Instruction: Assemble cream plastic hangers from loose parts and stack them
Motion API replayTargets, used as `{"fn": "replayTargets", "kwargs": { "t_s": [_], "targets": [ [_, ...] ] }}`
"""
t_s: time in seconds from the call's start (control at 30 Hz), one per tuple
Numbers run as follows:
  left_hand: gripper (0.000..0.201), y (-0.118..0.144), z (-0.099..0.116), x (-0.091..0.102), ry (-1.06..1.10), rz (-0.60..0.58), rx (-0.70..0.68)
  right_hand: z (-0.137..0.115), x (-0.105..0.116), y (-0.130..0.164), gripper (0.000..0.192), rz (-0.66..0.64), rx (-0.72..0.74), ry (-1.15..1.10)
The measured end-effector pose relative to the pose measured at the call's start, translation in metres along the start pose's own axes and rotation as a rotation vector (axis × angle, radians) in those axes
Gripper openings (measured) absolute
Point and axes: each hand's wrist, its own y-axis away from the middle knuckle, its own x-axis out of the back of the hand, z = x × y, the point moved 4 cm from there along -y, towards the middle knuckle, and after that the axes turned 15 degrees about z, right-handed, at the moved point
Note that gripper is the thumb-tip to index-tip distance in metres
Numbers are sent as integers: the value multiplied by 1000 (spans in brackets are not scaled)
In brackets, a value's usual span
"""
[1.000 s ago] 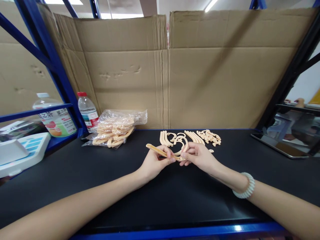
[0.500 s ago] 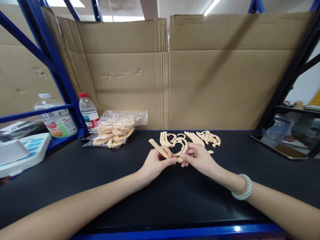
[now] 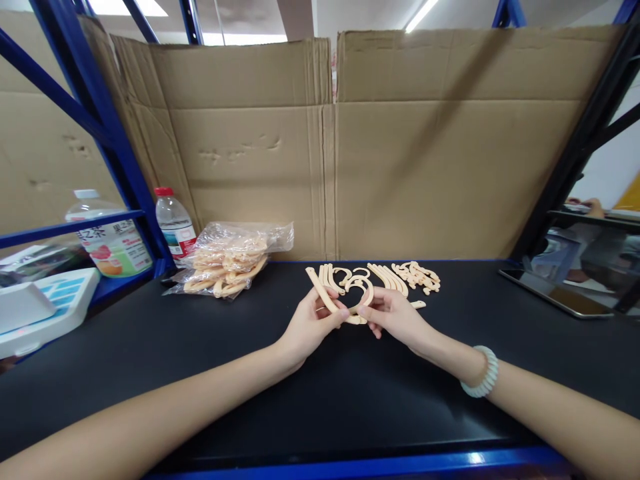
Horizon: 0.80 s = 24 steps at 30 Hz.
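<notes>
Holding a pale strip point(image 3: 325, 295) in both hands, just above the counter point(image 3: 325, 407).
L hand's point(image 3: 313, 321) grip was narrow, thumb & fingers pinching the strip, upper end tilted up-left. R hand point(image 3: 395, 315), also narrow, pinched by the strip's lower end; exact contact partly hidden. Curved pc point(image 3: 370, 292) showed beside R fingertips; held or just lying there, couldn't tell. Step in hand: prob. lining up or seating parts at that end. Next move seemed to call for steady L hold w/ careful R pressure, no slip. Beyond: row of strips point(image 3: 389, 277), small pcs point(image 3: 417, 275) heaped right of it; bagged pcs point(image 3: 235, 260) farther L.
</notes>
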Motion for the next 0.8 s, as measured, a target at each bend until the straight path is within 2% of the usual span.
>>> {"fn": "replayTargets", "kwargs": {
  "t_s": [0.13, 0.2, 0.27, 0.33, 0.4, 0.47, 0.57, 0.67, 0.8],
  "targets": [
    [42, 3, -2, -6, 32, -104, 60, -1, -5, 2, 36, -49, -1, -14],
    [41, 3, -2, -6, 32, -89, 87, -5, -2, 1, 37, -66, -11, -11],
    [40, 3, -1, -4, 35, -42, 95, -9, 9, -6, 38, -44, -20, 5],
    [38, 2, 0, -2, 49, -8, 96, -14, 30, -17, 38, 37, 9, 63],
    [37, 1, 1, -2, 68, 4, 98, -16, 54, -30, 31, 145, 122, 241],
    [35, 1, 2, -2, 82, 5, 95, -16, 71, -41, 17, 195, 345, 565],
    [35, 1, 2, -2, 95, 1, 89, -4, 79, -51, 11, 115, 604, 937],
    [35, 2, 1, -2, 96, 3, 89, 12, 77, -58, 14, 4, 667, 1040],
    [34, 2, 2, -2, 81, 7, 89, 22, 75, -64, 13, -35, 664, 994]
  ]
}}
